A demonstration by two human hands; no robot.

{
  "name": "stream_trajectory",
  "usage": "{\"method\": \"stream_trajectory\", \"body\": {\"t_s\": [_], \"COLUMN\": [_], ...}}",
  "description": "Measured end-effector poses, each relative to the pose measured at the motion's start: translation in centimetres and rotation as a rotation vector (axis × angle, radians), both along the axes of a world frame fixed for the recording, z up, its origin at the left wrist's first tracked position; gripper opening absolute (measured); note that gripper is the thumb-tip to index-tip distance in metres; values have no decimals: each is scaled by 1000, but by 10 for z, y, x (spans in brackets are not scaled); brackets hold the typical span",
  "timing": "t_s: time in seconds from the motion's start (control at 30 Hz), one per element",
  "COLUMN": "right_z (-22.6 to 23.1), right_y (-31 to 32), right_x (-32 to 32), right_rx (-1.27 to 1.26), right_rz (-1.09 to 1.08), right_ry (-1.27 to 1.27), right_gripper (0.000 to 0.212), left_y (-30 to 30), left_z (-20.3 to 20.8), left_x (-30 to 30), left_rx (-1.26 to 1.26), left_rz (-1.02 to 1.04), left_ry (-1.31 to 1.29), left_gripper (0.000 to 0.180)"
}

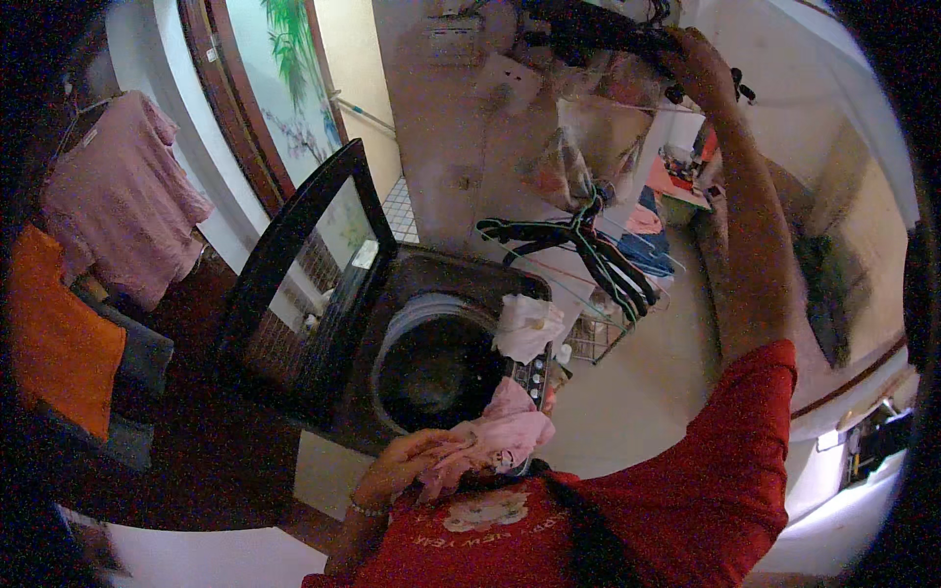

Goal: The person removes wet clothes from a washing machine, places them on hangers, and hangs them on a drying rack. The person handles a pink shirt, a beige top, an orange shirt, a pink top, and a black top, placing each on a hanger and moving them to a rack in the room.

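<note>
My left hand [417, 459] is closed on a crumpled pink garment [505, 436], held close to my body at the near edge of the washing machine [338, 412]. The machine is a dark top-loader, its glass lid [328, 260] raised and its drum [441, 367] showing dark inside. My raised right arm reaches up to the far right. There my right hand [701, 69] has its fingers bent at a dark bundle [613, 34]; what they grip is too dim to name. A white cloth [529, 328] lies over the machine's right side, by the control knobs.
Several dark hangers [583, 240] hang beyond the machine, near a clear plastic bag [588, 147]. A pink shirt [127, 201] and an orange cloth [69, 328] hang on the left. Behind the lid is a door with a plant print [284, 69]. A wire rack [598, 338] stands right of the machine.
</note>
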State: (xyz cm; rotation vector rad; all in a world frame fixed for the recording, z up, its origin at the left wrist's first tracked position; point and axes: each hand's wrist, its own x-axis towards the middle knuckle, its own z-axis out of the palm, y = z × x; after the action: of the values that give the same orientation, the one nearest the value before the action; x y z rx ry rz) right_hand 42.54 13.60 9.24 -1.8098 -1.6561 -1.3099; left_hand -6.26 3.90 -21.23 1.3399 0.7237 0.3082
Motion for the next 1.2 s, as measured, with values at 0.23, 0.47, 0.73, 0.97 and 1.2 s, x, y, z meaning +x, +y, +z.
{"method": "stream_trajectory", "body": {"t_s": [0.23, 0.47, 0.73, 0.97, 1.2], "right_z": [26, 44, 73, 46, 23], "right_y": [-4, 1, 5, 22, 18], "right_x": [42, 26, -12, 18, 62], "right_rx": [145, 349, 216, 370, 403], "right_rz": [-45, 136, -165, -181, -364], "right_ry": [-254, 280, 46, -175, -31], "right_gripper": [23, 24, 17, 24, 28], "left_y": [1, -1, -1, -1, 3], "left_z": [-13, -7, -20, -13, 7], "left_x": [-6, -5, -3, -3, 3], "left_rx": [91, 36, 111, 177, 627], "left_rz": [52, 89, 98, 76, 264], "left_ry": [-82, -31, -66, -22, 166], "left_gripper": [26, 24, 22, 22, 19]}}
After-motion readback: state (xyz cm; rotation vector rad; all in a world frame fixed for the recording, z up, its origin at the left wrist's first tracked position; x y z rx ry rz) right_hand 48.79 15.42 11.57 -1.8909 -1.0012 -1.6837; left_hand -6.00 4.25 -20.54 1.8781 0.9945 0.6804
